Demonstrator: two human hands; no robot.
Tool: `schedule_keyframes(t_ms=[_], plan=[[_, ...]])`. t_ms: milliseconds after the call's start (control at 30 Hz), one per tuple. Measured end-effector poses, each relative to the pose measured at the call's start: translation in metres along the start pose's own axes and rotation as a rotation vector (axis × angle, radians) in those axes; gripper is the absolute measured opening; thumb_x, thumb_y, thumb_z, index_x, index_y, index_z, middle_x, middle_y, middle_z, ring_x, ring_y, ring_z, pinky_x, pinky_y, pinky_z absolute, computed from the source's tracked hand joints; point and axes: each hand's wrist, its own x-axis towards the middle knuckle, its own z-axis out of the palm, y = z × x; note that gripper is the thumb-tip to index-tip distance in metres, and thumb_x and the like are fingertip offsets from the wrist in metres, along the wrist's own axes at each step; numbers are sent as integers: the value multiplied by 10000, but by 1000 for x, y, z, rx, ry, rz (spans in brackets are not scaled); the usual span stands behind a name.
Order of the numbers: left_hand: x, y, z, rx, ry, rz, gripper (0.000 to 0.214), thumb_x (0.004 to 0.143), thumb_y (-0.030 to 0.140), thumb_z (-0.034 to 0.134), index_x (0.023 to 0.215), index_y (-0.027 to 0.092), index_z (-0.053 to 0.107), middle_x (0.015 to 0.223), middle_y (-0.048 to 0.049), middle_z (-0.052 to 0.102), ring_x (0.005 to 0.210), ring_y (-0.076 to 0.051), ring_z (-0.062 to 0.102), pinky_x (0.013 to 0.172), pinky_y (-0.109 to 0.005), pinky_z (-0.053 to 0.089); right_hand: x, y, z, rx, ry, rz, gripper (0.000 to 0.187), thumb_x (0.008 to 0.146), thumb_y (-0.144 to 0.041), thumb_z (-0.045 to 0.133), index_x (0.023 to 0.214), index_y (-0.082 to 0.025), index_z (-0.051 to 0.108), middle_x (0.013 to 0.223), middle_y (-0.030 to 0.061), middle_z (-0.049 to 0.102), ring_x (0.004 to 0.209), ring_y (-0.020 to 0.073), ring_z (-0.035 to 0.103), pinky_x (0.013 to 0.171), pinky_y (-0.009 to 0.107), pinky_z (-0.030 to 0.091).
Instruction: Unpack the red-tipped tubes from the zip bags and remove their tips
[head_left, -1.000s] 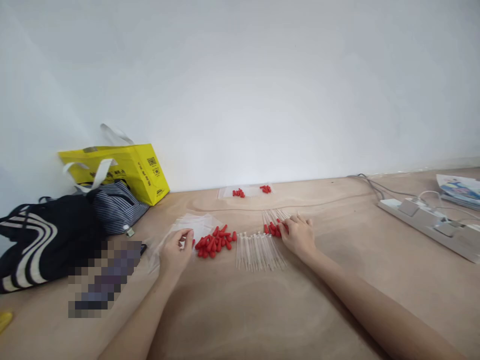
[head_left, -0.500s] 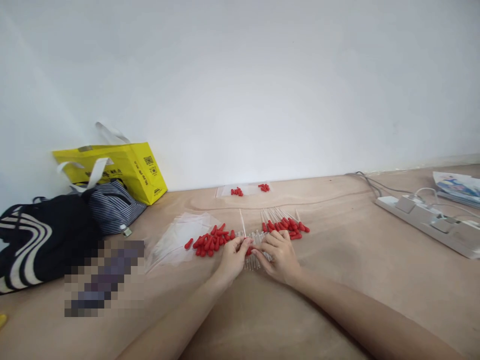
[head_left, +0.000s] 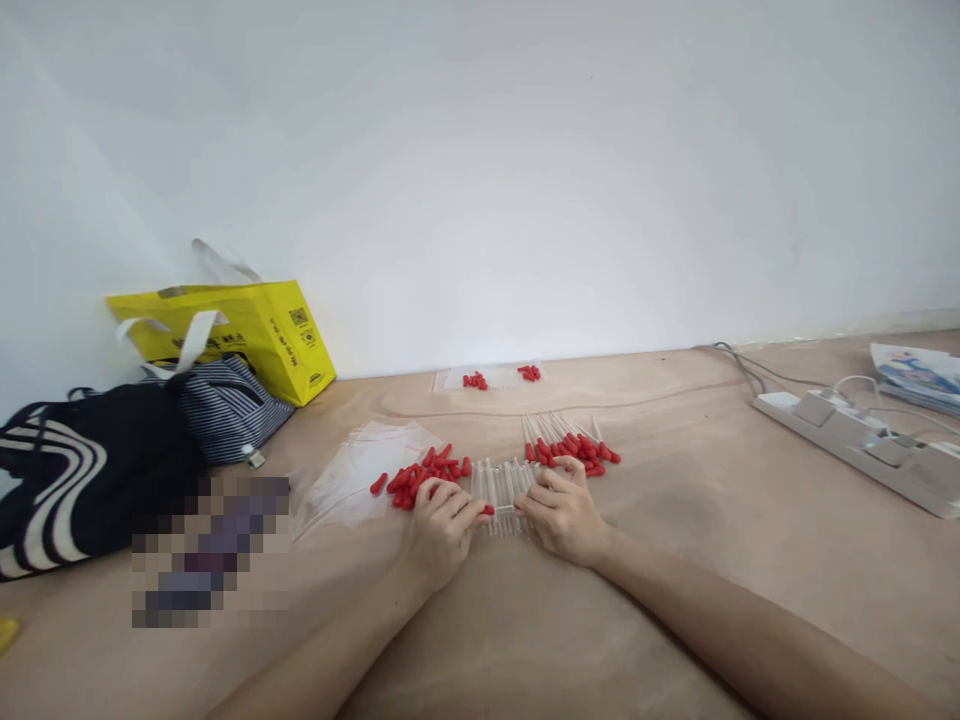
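Note:
My left hand (head_left: 444, 528) is closed, pinching a red rubber bulb (head_left: 488, 510) whose end shows past my fingertips. From the bulb a thin glass dropper tube (head_left: 505, 508) runs across to my right hand (head_left: 564, 512), whose fingers are closed on the tube's other end. Beneath them lies a row of clear glass tubes (head_left: 491, 482), side by side. Loose red bulbs (head_left: 405, 482) are heaped just beyond my left hand. Past my right hand sits a group of droppers with red bulbs fitted (head_left: 577, 445), their pale stems pointing to the wall.
Clear plastic bags (head_left: 367, 465) are spread left of the bulbs. Bagged droppers (head_left: 499, 380) lie by the wall. A yellow bag (head_left: 292, 345), a striped bag (head_left: 236, 410) and a black bag (head_left: 97, 480) stand left. On the right is a white power strip (head_left: 862, 450) with cables.
My hands were close together around a red bulb, with a tube pointing up towards the wall. Now they are farther apart and the tube lies sideways between them.

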Motion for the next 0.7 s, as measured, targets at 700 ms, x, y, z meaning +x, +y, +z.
schedule_keyframes(t_ms=[700], plan=[[-4,3,-11,-51,-10,-11,235,825,160,431,631,193,560,568,29,603,623,-127,464,746,-335,277,-3,-4,-7,89,80,-38,193,820,-199,419,707,-190,575,506,-35,499,655,116,442,839,391,209]])
